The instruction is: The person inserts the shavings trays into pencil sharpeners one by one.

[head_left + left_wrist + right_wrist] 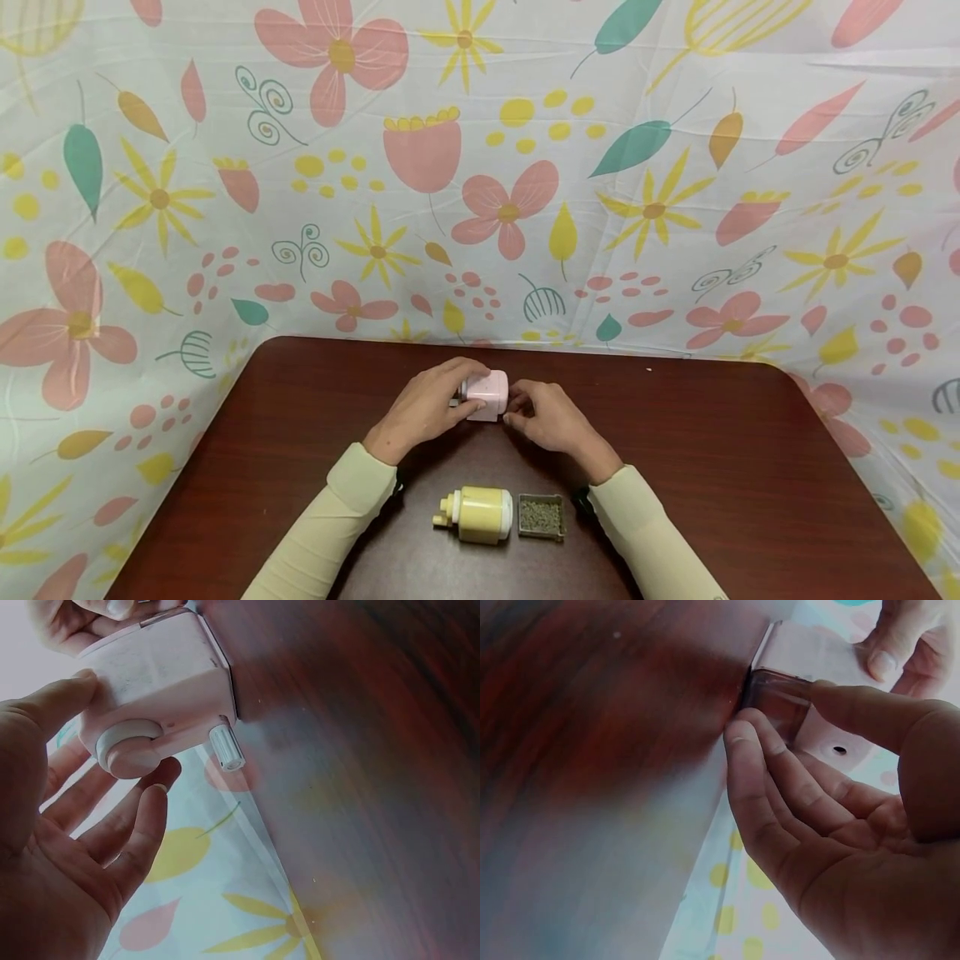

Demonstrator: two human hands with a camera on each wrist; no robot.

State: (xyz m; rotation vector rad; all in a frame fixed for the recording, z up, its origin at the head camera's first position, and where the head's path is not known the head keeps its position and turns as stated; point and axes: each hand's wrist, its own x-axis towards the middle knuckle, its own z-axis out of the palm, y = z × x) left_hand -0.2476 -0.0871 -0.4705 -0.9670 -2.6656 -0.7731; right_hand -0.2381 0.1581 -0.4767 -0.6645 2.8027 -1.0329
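Head view: one pink device [489,387], blocky, on the desk [712,500] near its far edge, set between the two grips. Left grip [431,407], a bare hand, is curled around the left part of the device, fingers at the far side, thumb at the near side. Right grip [553,418], also a bare hand, stands at the device's right end with bent fingers. Nearer the camera: one yellow device [482,514] with a white collar, projecting parts to the left; just right of it, one clear tray [540,536] of greenish-brown bits. Behind the desk: one floral cloth [525,142]. On the arms: cream sleeves [322,521].

Left wrist view: pink device held in the left grip, thumb pressed to its pale side. One round knob [135,759] on a white collar faces the palm; one ribbed white handle [227,748] juts beside it. Fingers of the right grip show at the far end, partly cut off.

Right wrist view: one clear drawer [780,697] in the device's end, pinched by the right grip between thumb and fingertips. One small dark hole [840,750] in the same end, near the fingers. Left thumb on the body beyond.
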